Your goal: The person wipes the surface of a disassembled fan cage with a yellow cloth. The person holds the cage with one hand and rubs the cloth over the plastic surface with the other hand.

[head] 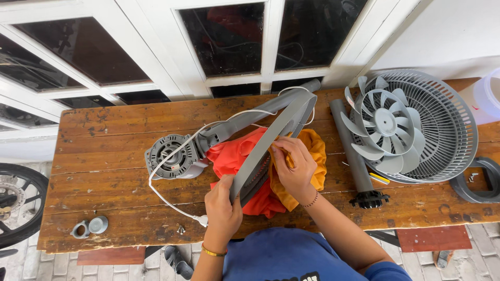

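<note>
My left hand (223, 207) grips the lower edge of a grey fan guard ring (271, 140) that stands tilted on edge over an orange-red cloth (232, 156). My right hand (294, 165) presses a yellow-orange cloth (315, 151) against the ring's inner side. Behind the ring lies the grey fan motor (171, 155) on its neck, with a white power cord (172, 200) looping to a plug near my left wrist.
A wooden table (104, 156) carries a grey fan blade (383, 125) inside a round grille (453, 130), a grey pole (351, 151), a dark ring (482, 184), small caps (89, 227) and screws (180, 228). A window and a tyre (21, 203) lie beyond.
</note>
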